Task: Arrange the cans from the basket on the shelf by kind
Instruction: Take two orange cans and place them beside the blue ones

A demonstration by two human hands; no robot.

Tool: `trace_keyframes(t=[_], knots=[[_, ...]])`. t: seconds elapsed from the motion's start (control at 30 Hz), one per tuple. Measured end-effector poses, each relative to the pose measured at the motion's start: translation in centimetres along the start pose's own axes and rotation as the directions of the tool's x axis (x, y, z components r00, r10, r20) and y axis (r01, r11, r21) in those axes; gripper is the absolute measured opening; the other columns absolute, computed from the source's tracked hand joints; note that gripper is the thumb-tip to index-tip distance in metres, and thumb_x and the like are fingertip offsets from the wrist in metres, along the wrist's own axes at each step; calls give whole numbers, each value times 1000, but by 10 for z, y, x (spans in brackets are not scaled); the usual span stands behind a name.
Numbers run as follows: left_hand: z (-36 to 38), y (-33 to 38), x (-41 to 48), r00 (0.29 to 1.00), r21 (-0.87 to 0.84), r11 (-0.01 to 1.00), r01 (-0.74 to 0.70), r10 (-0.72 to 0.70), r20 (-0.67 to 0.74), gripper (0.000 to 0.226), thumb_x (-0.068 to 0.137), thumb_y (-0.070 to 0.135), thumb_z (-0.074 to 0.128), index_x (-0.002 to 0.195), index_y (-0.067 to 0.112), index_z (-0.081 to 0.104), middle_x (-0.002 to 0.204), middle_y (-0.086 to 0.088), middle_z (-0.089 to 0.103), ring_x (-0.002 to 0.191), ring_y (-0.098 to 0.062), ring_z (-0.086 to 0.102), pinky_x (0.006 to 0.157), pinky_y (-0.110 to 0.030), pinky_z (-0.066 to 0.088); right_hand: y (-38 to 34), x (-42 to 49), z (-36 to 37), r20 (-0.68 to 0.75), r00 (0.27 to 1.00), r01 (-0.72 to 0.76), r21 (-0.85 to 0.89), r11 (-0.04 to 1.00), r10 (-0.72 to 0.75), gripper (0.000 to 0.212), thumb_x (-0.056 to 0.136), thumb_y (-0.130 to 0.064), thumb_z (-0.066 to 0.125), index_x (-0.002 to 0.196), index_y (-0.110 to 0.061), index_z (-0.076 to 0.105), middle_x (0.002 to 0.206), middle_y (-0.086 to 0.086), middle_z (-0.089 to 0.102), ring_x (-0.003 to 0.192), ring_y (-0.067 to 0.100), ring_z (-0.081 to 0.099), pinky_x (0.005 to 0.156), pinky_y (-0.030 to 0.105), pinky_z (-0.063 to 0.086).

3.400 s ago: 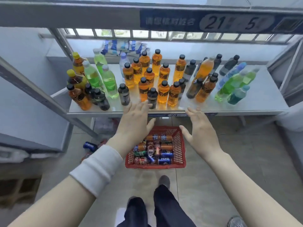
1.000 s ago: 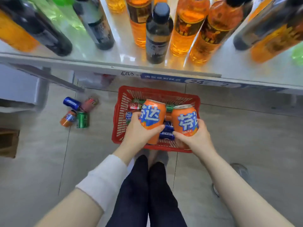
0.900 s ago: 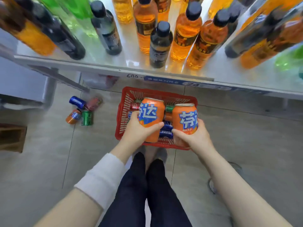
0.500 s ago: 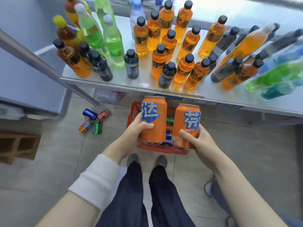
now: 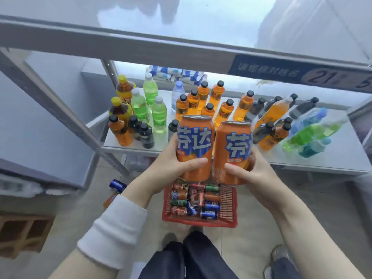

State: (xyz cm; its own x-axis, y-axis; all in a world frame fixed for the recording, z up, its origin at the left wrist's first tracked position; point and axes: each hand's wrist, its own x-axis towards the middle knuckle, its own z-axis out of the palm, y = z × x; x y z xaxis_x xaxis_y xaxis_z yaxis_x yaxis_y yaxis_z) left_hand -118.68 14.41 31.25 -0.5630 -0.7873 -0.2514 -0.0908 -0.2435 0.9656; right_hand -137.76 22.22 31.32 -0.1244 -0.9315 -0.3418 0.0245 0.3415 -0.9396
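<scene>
Looming over everything, a grey metal shelf [image 5: 141, 45] is showing a smooth, glossy upper board. The print on its blue label strip [image 5: 281, 72] is running off the right edge. On the lower board [image 5: 322, 158] plastic bottles [image 5: 223, 111] are crowding together in orange, green, dark and blue. Those at the right are smearing, so I cannot tell whether they are standing or lying.

Below, a red plastic basket [image 5: 229, 198] with mesh walls is sitting on the tiled floor and holding a jumble of small cans [image 5: 193, 200] lying on their sides. Its far rim is hiding behind the two raised cans.

The left hand [image 5: 171, 166], a white ribbed sleeve [image 5: 114, 228] at its wrist, is wrapping fingers and thumb round a smooth left orange can [image 5: 194, 141], upright in front of the lower board, above the basket. The right hand [image 5: 259, 172] is gripping the right orange can [image 5: 233, 150] likewise, just beside the first. At the left a blue can [image 5: 117, 185] is lying on the floor, and something orange beside it is mostly hiding behind the left forearm.
</scene>
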Motion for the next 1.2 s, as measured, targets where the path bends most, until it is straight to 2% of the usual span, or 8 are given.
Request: trace_keyframes(t=[0.2,0.37,0.5,0.67,0.83,0.93,1.07,1.2], knots=[[6,63,6,977,60,976,-211,213,-30,48,73,9,71,105,35,45,97,21,62,83,12,62,66,-8,48,-62,5,-13,8,983,184,-40,982,-184,68,63,-23,83,119,-25,45,104,-3,70,94,9,67,70,20,54],[14,110,19,929,179,923,-342,361,-86,65,60,26,84,113,30,45,105,15,65,94,4,63,78,-15,50,-111,15,-27,7,944,330,-58,942,-330,71,62,-13,73,125,-12,39,88,-5,71,74,1,68,56,12,50],[19,141,31,888,227,886,-405,440,-133,68,56,30,85,111,27,44,105,12,64,91,6,63,77,-14,51,-145,27,-33,7,908,418,-86,905,-419,78,64,-11,81,128,-12,36,98,-3,69,86,6,69,65,16,53],[14,171,55,877,234,872,-430,465,-119,53,75,11,71,116,20,39,104,11,61,85,9,62,72,-13,51,-177,47,-38,0,890,453,-105,885,-456,75,69,-21,71,132,-15,30,103,-4,65,91,7,67,71,21,56],[-2,198,86,889,257,868,-426,453,-57,53,81,16,66,123,20,33,111,10,56,97,-1,57,77,-14,53,-204,72,-39,-4,871,483,-171,859,-491,68,75,-32,64,133,-19,32,115,-7,57,102,5,59,77,16,54],[-15,210,110,885,298,847,-440,465,-15,55,81,18,67,124,19,33,118,4,55,105,-6,56,85,-20,51,-218,92,-39,-16,859,496,-217,841,-511,73,71,-36,63,134,-20,30,122,-5,53,110,8,54,84,21,53],[-35,225,149,888,316,844,-434,460,-9,66,75,15,73,129,13,35,119,0,57,107,-8,57,86,-22,50,-237,126,-40,-60,853,496,-216,841,-519,74,74,-24,68,135,-20,27,120,-5,53,109,8,55,81,17,53],[-53,240,184,882,357,822,-444,472,9,66,74,9,74,126,12,34,108,6,57,94,3,57,73,-10,51,-252,165,-39,-105,854,482,-207,851,-510,73,76,-6,71,132,-20,28,111,-10,54,99,-1,57,73,10,52]])
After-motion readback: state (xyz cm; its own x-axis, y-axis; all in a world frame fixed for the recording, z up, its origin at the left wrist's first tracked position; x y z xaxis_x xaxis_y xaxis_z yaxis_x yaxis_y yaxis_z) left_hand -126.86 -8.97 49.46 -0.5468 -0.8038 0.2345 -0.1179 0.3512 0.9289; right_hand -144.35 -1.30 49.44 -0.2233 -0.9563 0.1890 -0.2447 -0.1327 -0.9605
